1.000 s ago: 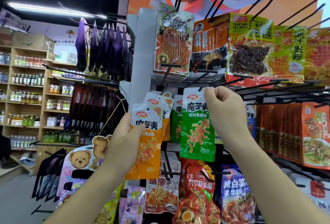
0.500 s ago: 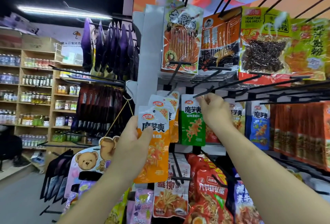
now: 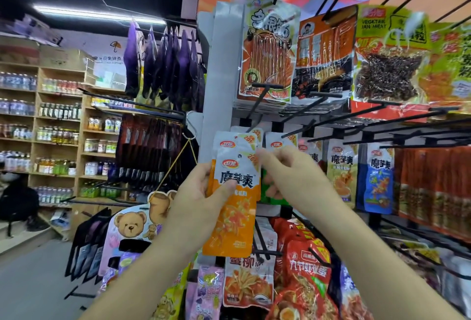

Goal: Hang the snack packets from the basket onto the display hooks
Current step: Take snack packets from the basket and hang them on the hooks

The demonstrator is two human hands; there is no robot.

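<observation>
Green packet [image 3: 277, 200]: mostly hidden behind right hand [image 3: 293, 177], which is blurred, grip unclear. Left hand [image 3: 201, 192] grips orange packets [image 3: 234, 217], thumb across front.

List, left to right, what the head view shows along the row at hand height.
Bottle shelves, dark hanging packets, left hand, orange packet, right hand, yellow packet, blue packet, red packets.

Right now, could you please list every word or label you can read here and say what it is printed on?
"VEGETAR / IAN MEAT": on the yellow-green packet in the top row.
"魔芋爽": on the orange packet held by the left hand.
"魔芋爽": on the blue packet hanging at the right.
All other print: too small or blurred to read.
</observation>
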